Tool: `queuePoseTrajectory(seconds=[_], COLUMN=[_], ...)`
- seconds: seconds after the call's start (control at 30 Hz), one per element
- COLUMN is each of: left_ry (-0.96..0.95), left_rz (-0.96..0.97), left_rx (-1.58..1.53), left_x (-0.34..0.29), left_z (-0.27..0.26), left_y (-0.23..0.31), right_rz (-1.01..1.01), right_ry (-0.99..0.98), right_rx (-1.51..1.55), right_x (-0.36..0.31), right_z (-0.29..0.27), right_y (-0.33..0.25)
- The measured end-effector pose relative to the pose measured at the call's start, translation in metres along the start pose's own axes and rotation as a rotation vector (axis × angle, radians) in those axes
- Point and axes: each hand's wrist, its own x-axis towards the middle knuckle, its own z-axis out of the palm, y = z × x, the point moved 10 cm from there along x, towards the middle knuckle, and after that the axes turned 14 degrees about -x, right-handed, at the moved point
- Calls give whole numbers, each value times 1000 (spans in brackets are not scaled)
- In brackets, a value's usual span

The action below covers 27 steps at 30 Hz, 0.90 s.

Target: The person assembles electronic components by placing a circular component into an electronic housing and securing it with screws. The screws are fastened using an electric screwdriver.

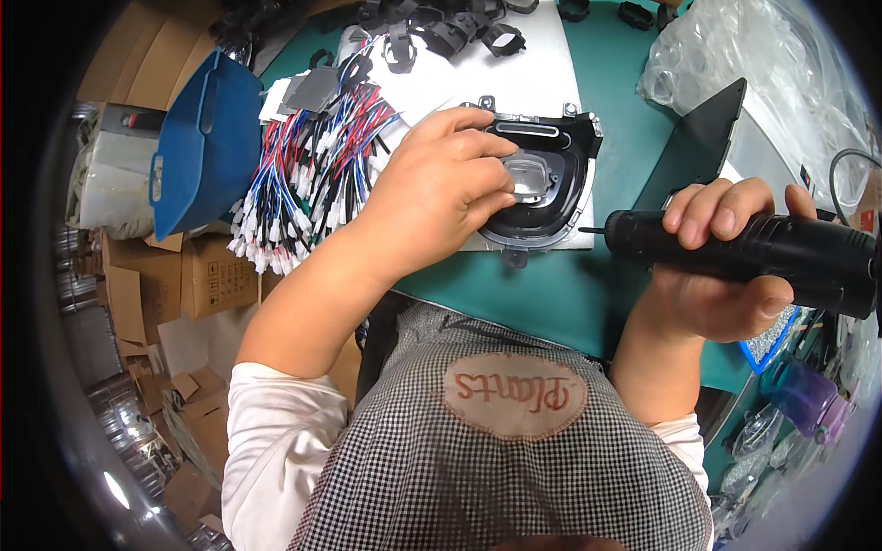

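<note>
My left hand [450, 170] bends over a black, rounded lamp unit [571, 188], its curled fingertips against the clear lens piece [531, 177] in the middle. The thumb and part of the unit's left side are hidden behind the hand. A black electric screwdriver [749, 253] lies in my right hand [721, 248], held nearly level with my fingers over its body. Its thin bit points left toward the lamp unit and stops a little short of it. White foam sheet [542, 69] lies beneath the unit on the green table mat [537, 285].
Bundles of coloured wires with white connectors [308, 174] lie left of my left arm, beside a blue bin [211, 147]. Black ring-shaped parts [446, 35] sit at the back. Clear plastic bags [744, 55] and a dark panel [694, 151] stand right. Cardboard boxes [216, 275] are lower left.
</note>
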Motion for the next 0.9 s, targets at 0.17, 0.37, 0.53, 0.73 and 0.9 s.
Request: queuePoseTrajectory(seconds=[0.17, 0.37, 0.53, 0.73, 0.9], left_ry=[-24, -64, -56, -26, 238], left_rz=[-21, -55, -72, -59, -138], left_rx=[27, 49, 37, 53, 320], left_x=[0, -2, -3, -10, -27], left_z=[9, 14, 14, -9, -109], left_y=[-5, -11, -15, -7, -53], right_rz=[-24, -25, -23, 31, 39], right_ry=[-11, -70, 4, 53, 63], right_rx=[2, -4, 17, -1, -59], right_x=[1, 1, 0, -4, -6], right_z=[0, 5, 3, -2, -5], right_y=[0, 1, 1, 3, 4])
